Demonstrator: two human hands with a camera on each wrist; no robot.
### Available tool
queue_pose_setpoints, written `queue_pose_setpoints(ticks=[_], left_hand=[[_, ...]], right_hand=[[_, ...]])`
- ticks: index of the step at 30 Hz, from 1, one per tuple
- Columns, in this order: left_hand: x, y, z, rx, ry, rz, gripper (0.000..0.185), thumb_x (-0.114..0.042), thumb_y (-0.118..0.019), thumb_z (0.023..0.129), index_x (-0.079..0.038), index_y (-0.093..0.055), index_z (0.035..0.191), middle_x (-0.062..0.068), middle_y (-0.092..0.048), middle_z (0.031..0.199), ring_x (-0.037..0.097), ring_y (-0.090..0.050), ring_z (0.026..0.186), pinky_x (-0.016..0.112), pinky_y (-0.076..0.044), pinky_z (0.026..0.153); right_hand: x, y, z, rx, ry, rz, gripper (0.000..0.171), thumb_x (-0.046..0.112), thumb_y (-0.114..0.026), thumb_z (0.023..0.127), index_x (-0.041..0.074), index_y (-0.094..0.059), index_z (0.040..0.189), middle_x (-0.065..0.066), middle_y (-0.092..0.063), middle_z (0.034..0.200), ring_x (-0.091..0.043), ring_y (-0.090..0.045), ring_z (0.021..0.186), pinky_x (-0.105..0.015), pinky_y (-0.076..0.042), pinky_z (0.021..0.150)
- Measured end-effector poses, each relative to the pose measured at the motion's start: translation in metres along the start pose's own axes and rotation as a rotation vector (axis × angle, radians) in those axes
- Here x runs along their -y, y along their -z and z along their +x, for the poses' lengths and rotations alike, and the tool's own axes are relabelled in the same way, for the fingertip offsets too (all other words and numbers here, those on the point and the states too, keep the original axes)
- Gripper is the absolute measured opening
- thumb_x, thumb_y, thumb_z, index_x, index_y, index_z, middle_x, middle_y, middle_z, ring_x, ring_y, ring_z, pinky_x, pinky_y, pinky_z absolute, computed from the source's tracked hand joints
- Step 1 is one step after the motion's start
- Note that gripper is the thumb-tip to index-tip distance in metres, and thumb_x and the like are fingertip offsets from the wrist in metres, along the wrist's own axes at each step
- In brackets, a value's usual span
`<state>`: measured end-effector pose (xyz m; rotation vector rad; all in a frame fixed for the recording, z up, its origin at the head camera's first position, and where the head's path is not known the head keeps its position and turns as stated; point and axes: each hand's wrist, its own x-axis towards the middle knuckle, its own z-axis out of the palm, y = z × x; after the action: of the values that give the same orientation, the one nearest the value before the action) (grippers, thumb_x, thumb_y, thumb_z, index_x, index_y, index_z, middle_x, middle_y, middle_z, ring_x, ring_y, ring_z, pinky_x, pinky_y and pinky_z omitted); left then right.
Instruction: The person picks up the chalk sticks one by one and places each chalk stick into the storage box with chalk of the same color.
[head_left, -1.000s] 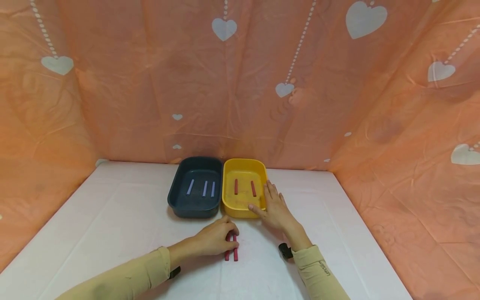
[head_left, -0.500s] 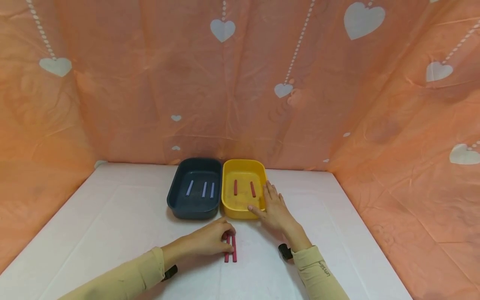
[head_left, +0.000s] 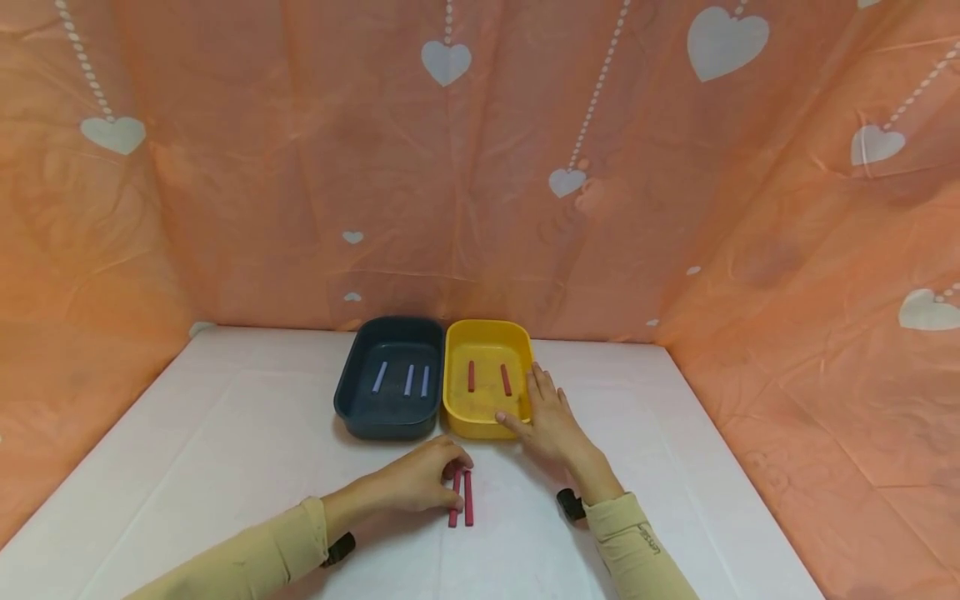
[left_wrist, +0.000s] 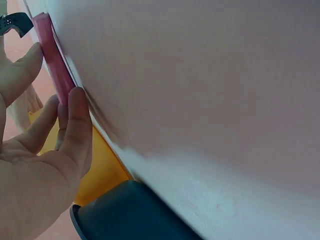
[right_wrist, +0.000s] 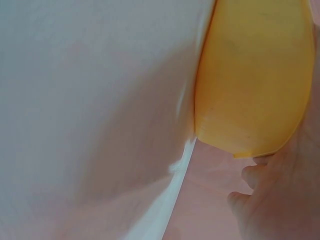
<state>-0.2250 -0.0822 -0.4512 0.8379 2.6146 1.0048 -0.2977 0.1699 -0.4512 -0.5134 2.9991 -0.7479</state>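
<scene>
Pinching the near left red stick (head_left: 453, 517), likely light, stiff, brittle, the left hand (head_left: 422, 479) should favour mid-length; the right hand (head_left: 554, 427), fingers spread, touches the yellow tray (head_left: 477, 428).

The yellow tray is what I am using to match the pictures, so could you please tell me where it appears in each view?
Head: the yellow tray is just below the picture's centre, right of the dark tray.
Left wrist: lower left, partly hidden by the left hand.
Right wrist: upper right, cut off by the top edge, the right hand below and right.
Shared landmark: the white table.
</scene>
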Motion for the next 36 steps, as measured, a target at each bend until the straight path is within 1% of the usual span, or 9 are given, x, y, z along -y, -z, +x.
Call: queue_pose_setpoints(ticks=[5, 11, 16, 18, 21, 26, 28, 32, 36], left_hand=[[0.0, -0.002, -0.003, -0.034, 0.009, -0.057, 0.04, -0.011, -0.089, 0.08, -0.004, -0.069, 0.115, 0.001, -0.056, 0.102, 0.015, -0.056, 0.089, 0.027, -0.05, 0.079], [-0.001, -0.005, -0.004, -0.087, -0.018, -0.09, 0.031, -0.003, -0.083, 0.084, -0.003, -0.069, 0.111, 0.004, -0.058, 0.102, 0.018, -0.058, 0.088, 0.027, -0.05, 0.077], [0.0, -0.006, -0.004, -0.11, -0.019, -0.12, 0.024, -0.002, -0.08, 0.088, -0.005, -0.069, 0.11, 0.003, -0.059, 0.103, 0.018, -0.059, 0.091, 0.027, -0.051, 0.077], [0.001, -0.006, -0.003, -0.111, -0.011, -0.153, 0.021, -0.002, -0.078, 0.09, -0.004, -0.069, 0.11, 0.003, -0.061, 0.103, 0.017, -0.061, 0.092, 0.025, -0.052, 0.078], [0.002, -0.006, -0.002, -0.109, -0.001, -0.239, 0.017, 0.0, -0.074, 0.093, -0.002, -0.07, 0.109, 0.005, -0.065, 0.102, 0.016, -0.064, 0.09, 0.024, -0.055, 0.074], [0.003, -0.002, -0.001, -0.119, 0.009, -0.359, 0.011, 0.0, -0.071, 0.096, 0.002, -0.071, 0.107, 0.006, -0.069, 0.097, 0.017, -0.068, 0.084, 0.026, -0.059, 0.069], [0.003, 0.0, 0.0, -0.128, 0.014, -0.373, 0.011, -0.002, -0.071, 0.097, 0.002, -0.071, 0.107, 0.006, -0.07, 0.098, 0.017, -0.068, 0.085, 0.027, -0.059, 0.07], [0.002, 0.005, 0.0, -0.169, 0.019, -0.338, 0.012, -0.007, -0.072, 0.097, -0.003, -0.072, 0.109, 0.004, -0.069, 0.105, 0.019, -0.068, 0.093, 0.028, -0.059, 0.076], [-0.001, 0.013, 0.001, -0.224, -0.011, -0.32, 0.015, -0.009, -0.074, 0.097, -0.005, -0.072, 0.111, 0.006, -0.066, 0.109, 0.02, -0.068, 0.097, 0.025, -0.058, 0.081]], right_hand=[[0.001, 0.0, 0.0, 0.003, 0.001, -0.01, 0.106, 0.065, -0.057, 0.098, -0.001, -0.008, 0.165, -0.016, -0.001, 0.174, -0.036, -0.004, 0.16, -0.054, -0.005, 0.127], [0.0, 0.0, 0.0, 0.004, 0.006, -0.01, 0.105, 0.064, -0.058, 0.098, -0.001, -0.008, 0.164, -0.017, 0.0, 0.174, -0.036, -0.004, 0.16, -0.054, -0.006, 0.127], [0.0, 0.0, 0.0, 0.0, 0.009, -0.012, 0.106, 0.065, -0.057, 0.098, -0.001, -0.008, 0.164, -0.017, -0.001, 0.174, -0.035, -0.004, 0.16, -0.054, -0.005, 0.127], [0.0, 0.0, 0.0, -0.004, 0.014, -0.012, 0.106, 0.065, -0.057, 0.098, -0.002, -0.009, 0.164, -0.018, -0.002, 0.174, -0.036, -0.004, 0.16, -0.055, -0.006, 0.127], [0.0, 0.0, 0.0, -0.011, 0.023, -0.014, 0.105, 0.064, -0.058, 0.099, -0.003, -0.01, 0.164, -0.018, -0.002, 0.174, -0.037, -0.005, 0.16, -0.055, -0.008, 0.127], [-0.001, 0.0, 0.0, -0.02, 0.03, -0.016, 0.105, 0.063, -0.058, 0.098, -0.004, -0.011, 0.164, -0.019, -0.003, 0.173, -0.038, -0.006, 0.159, -0.056, -0.008, 0.127], [-0.002, -0.001, 0.001, -0.02, 0.028, -0.017, 0.105, 0.063, -0.059, 0.098, -0.004, -0.011, 0.164, -0.019, -0.003, 0.173, -0.038, -0.006, 0.16, -0.056, -0.008, 0.127], [-0.001, -0.001, 0.001, -0.017, 0.022, -0.016, 0.105, 0.062, -0.059, 0.098, -0.003, -0.01, 0.164, -0.018, -0.002, 0.174, -0.037, -0.005, 0.16, -0.055, -0.007, 0.127], [0.0, 0.0, 0.0, -0.02, 0.026, -0.01, 0.104, 0.061, -0.059, 0.099, -0.003, -0.009, 0.164, -0.019, -0.003, 0.173, -0.038, -0.006, 0.16, -0.056, -0.007, 0.127]])
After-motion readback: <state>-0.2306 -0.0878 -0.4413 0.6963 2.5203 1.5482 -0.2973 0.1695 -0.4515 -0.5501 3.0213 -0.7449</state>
